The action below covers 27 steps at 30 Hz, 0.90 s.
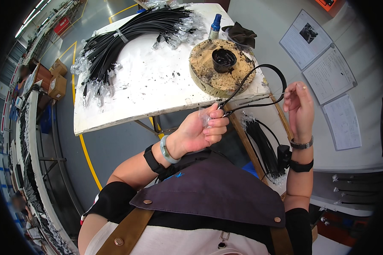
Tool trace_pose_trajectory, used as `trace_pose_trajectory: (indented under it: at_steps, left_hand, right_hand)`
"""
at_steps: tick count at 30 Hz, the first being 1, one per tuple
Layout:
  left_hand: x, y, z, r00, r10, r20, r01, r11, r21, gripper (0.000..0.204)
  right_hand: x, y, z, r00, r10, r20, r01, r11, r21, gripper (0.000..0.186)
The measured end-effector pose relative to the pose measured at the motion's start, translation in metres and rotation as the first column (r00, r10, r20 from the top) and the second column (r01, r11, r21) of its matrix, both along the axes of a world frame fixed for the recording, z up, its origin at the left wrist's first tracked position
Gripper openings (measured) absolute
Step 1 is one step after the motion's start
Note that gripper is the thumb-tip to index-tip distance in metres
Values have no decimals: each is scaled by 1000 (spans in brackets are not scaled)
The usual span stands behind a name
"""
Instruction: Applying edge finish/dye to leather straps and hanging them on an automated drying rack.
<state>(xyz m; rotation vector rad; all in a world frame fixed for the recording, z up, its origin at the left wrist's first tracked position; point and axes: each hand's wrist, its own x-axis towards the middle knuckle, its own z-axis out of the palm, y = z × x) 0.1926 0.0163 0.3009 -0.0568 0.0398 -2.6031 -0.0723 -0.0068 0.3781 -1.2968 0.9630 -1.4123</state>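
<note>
My left hand [203, 128] is closed around the two ends of a black strap [281, 76], with clear plastic wrap at its metal end fittings. From there the strap bows out to the right in a loop. At the loop's far side is my right hand [300, 106], fingers pinched together. A thin, pale, stick-like thing [278, 94] seems to run out of those fingertips; its kind is too fine to tell. Beyond the strap, a small cup of black paste [224, 60] sits on a round, black-stained block [196, 72].
A bundle of black straps [136, 36] with plastic-wrapped ends lies on the white table [157, 85]. A blue bottle [215, 27] and a dark cloth [241, 34] stand behind the block. More straps [264, 146] hang below at right. Paper sheets [323, 68] are on the right wall.
</note>
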Motion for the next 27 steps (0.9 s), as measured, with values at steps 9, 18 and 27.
trace_pose_trajectory:
  at_steps: [9,18,27]
  left_hand:
    - [6,3,-3,997,5,76,-2,999,-37,35]
    - [29,14,1,911,19,413,97,961,-257,39]
    - [43,6,39,460,887,-43,630,-360,-689,31]
  right_hand:
    - [20,-48,34,981,-113,-155,89,984,-153,24]
    - [44,-119,3,853,206,-479,-168,978,122,28]
    - [12,-39,47,683,0,-730,-150,979,-141,32]
